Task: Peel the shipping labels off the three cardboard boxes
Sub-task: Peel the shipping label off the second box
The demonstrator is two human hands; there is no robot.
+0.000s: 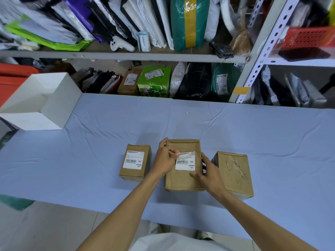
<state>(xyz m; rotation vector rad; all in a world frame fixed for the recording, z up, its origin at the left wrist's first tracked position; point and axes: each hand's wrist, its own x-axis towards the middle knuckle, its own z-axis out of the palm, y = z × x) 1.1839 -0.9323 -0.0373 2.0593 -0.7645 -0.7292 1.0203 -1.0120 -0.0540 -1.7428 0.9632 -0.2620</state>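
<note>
The middle box sits on the table between two others. Its label is thin paper and will likely tear, so peel slowly from the upper-left corner, which the left hand pinches. The right hand presses flat against the box's right edge. The open white bin shows no contents.

Our left hand pinches the upper left corner of the label on the middle box. Our right hand rests against its right edge. The right box shows a torn top.
</note>
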